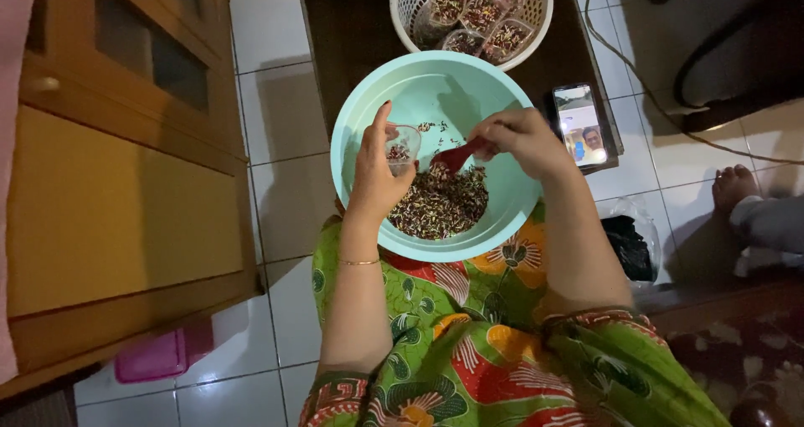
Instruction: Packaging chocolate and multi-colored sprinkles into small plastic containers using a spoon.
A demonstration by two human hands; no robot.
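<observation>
- Wooden cabinet (126, 142) with glazed doors: stands at far left on the white tiled floor (276, 117); a pink plastic box (159, 356) lies at its foot.
- Left hand (377, 172): fingers curled round a small clear plastic cup (402, 149), tilted toward the spoon, seemingly so the mix falls in; the cup is partly filled.
- Pale turquoise plastic basin (368, 100): rests on the lap, against the low dark table; it holds a heap of dark red-and-brown mixed seeds or grains (440, 205).
- Right hand (523, 138): fingers pinched on a red plastic spoon (456, 155), its tip over the heap, near the cup.
- White perforated plastic basket (410, 0): beyond the basin, holding several filled clear cups.
- Smartphone (579, 124): lit, lying on the table's right edge.
</observation>
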